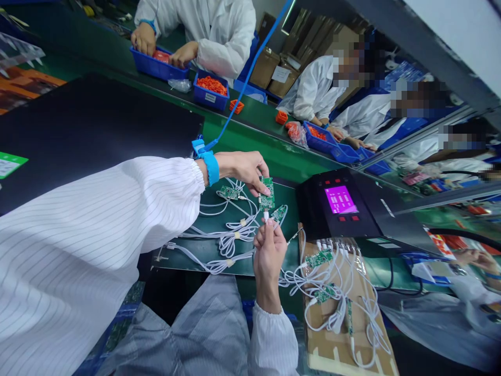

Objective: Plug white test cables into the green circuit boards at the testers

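A worker in a striped white smock held a small green circuit board [267, 192] just left of a black tester [344, 219], the left hand [242, 168] with its fingers clamped on the board's upper edge. Directly beneath the board, and also left of the tester, the right hand [269, 253] had its fingers pinched together on the white plug [266, 214] of a cable, the tip all but touching the board's lower edge.

The plug looked small and the board hung unsupported in the air, so a slanted approach could have bent the connector or slipped the board from its grip. Looped white cables [230, 235] lay tangled on the green mat [183, 258] left of the tester, and a snag there could have dragged neighbouring boards along.

The tester's pink screen [340, 199] showed lines of text too small to read. A green label [8, 164] on the black counter [97, 125], far left of the tester, was likewise illegible. No brand could be made out.
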Motion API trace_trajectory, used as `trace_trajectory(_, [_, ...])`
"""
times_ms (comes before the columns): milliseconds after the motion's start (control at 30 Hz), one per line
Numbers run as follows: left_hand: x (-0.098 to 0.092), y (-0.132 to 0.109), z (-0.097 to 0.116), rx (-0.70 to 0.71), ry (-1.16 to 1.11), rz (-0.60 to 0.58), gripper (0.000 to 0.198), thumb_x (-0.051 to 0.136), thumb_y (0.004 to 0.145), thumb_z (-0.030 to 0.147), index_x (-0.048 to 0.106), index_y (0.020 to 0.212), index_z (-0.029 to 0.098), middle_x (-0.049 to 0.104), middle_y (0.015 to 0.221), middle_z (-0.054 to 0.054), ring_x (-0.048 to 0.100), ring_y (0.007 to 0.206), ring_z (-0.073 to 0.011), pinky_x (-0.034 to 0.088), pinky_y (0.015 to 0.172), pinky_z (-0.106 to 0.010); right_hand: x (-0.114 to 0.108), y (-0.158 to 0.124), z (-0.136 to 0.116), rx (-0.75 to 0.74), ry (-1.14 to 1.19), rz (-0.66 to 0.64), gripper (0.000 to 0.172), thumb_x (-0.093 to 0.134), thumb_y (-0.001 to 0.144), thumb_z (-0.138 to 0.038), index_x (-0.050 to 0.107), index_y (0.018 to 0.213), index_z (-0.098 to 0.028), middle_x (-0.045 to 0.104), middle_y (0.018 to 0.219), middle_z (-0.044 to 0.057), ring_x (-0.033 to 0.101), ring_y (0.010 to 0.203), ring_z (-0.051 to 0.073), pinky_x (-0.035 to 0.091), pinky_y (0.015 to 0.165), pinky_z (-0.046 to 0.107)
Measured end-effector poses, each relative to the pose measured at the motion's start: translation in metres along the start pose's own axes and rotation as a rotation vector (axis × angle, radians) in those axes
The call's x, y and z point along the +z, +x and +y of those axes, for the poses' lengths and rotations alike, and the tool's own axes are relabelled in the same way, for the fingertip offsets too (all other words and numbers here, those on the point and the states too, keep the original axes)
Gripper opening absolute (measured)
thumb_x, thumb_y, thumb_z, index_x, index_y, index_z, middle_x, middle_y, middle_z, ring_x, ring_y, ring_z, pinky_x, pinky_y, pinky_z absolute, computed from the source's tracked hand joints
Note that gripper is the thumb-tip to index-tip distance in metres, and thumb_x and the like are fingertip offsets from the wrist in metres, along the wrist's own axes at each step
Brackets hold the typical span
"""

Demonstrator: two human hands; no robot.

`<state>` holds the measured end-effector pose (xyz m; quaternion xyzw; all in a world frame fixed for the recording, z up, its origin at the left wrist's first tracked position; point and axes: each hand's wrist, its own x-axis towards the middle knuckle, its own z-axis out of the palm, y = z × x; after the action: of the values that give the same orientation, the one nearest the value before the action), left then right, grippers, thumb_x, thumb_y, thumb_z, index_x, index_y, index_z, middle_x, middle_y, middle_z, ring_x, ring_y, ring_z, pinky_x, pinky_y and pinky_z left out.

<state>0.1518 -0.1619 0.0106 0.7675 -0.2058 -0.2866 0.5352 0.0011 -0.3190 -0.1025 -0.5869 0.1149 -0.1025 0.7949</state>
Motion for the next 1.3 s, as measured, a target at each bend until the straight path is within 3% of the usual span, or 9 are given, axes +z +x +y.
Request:
trace_trajectory(133, [-0.002, 0.004, -0.009, 0.053, 0.002, -0.047, 0.037, 0.096, 0.060, 0.031, 0.069, 0.081, 0.017, 0.074, 0.080, -0.002, 0.075, 0.070, -0.0195, 0.056, 0.075, -0.031, -0.003, 0.001, 0.000, 0.007, -0.034, 0.001, 0.052, 0.084, 0.077, -0.063, 0.054, 0.086, -0.022, 0.028, 0.064, -0.011, 0.020, 0.052, 0.006, 0.018, 0.045, 0.021])
trace_trajectory(267, [-0.002, 0.007, -0.013, 0.040, 0.020, -0.030, 0.044, 0.098, 0.055, 0.032, 0.068, 0.084, 0.018, 0.075, 0.082, -0.001, 0.075, 0.069, -0.0195, 0.053, 0.076, -0.031, -0.004, 0.002, 0.000, 0.023, -0.038, 0.008, 0.054, 0.084, 0.075, -0.065, 0.054, 0.087, -0.022, 0.028, 0.063, -0.012, 0.020, 0.052, 0.006, 0.018, 0.045, 0.020])
trace_trajectory(533, [-0.006, 0.008, -0.012, 0.057, 0.153, -0.080, 0.041, 0.097, 0.057, 0.038, 0.061, 0.064, 0.018, 0.068, 0.065, 0.001, 0.076, 0.073, -0.0212, 0.048, 0.068, -0.026, -0.002, -0.001, 0.003, 0.093, -0.037, -0.020, 0.056, 0.086, 0.073, -0.064, 0.059, 0.092, -0.019, 0.028, 0.063, -0.012, 0.019, 0.052, 0.005, 0.018, 0.046, 0.020])
trace_trajectory(833, [-0.002, 0.005, -0.011, 0.090, 0.076, -0.017, 0.037, 0.094, 0.064, 0.034, 0.069, 0.084, 0.016, 0.073, 0.087, -0.004, 0.074, 0.075, -0.0206, 0.054, 0.076, -0.031, -0.006, 0.009, 0.000, 0.045, -0.081, -0.036, 0.054, 0.082, 0.076, -0.067, 0.062, 0.093, -0.020, 0.028, 0.062, -0.012, 0.021, 0.051, 0.006, 0.019, 0.046, 0.020])
trace_trajectory(933, [-0.001, 0.009, -0.012, 0.142, 0.012, 0.003, 0.035, 0.091, 0.067, 0.031, 0.070, 0.090, 0.015, 0.071, 0.085, -0.003, 0.074, 0.076, -0.0203, 0.055, 0.076, -0.032, -0.012, 0.013, 0.000, -0.026, -0.145, -0.008, 0.055, 0.074, 0.082, -0.070, 0.068, 0.101, -0.019, 0.044, 0.066, -0.008, 0.034, 0.054, 0.007, 0.029, 0.050, 0.021])
trace_trajectory(1033, [-0.002, 0.013, -0.014, 0.138, -0.044, 0.015, 0.036, 0.089, 0.070, 0.027, 0.071, 0.099, 0.016, 0.069, 0.084, 0.000, 0.073, 0.075, -0.0185, 0.055, 0.074, -0.031, -0.023, 0.011, 0.002, -0.126, -0.342, 0.050, 0.059, 0.059, 0.093, -0.070, 0.071, 0.117, -0.018, 0.069, 0.094, 0.005, 0.060, 0.076, 0.014, 0.048, 0.071, 0.029])
trace_trajectory(1133, [-0.001, 0.015, -0.012, 0.164, -0.055, 0.029, 0.034, 0.088, 0.072, 0.027, 0.071, 0.100, 0.016, 0.067, 0.079, 0.002, 0.074, 0.073, -0.0173, 0.055, 0.073, -0.029, -0.035, 0.004, 0.002, -0.275, -0.562, 0.139, 0.053, 0.050, 0.101, -0.063, 0.073, 0.114, -0.018, 0.071, 0.121, 0.011, 0.066, 0.102, 0.020, 0.048, 0.092, 0.035])
trace_trajectory(1200, [0.002, 0.012, -0.008, 0.198, -0.066, 0.020, 0.030, 0.088, 0.074, 0.027, 0.069, 0.094, 0.016, 0.067, 0.075, 0.002, 0.073, 0.071, -0.0169, 0.056, 0.071, -0.029, -0.040, -0.002, 0.000, -0.336, -0.579, 0.155, 0.049, 0.050, 0.103, -0.061, 0.071, 0.094, -0.018, 0.072, 0.099, 0.008, 0.066, 0.094, 0.019, 0.047, 0.090, 0.034])
trace_trajectory(1300, [0.011, 0.007, 0.000, 0.274, -0.081, 0.027, 0.030, 0.089, 0.074, 0.027, 0.064, 0.087, 0.015, 0.070, 0.074, -0.002, 0.072, 0.068, -0.0173, 0.056, 0.067, -0.030, -0.037, -0.010, -0.005, -0.296, -0.456, 0.107, 0.049, 0.048, 0.103, -0.065, 0.056, 0.081, -0.022, 0.046, 0.059, -0.006, 0.049, 0.059, 0.013, 0.045, 0.069, 0.030])
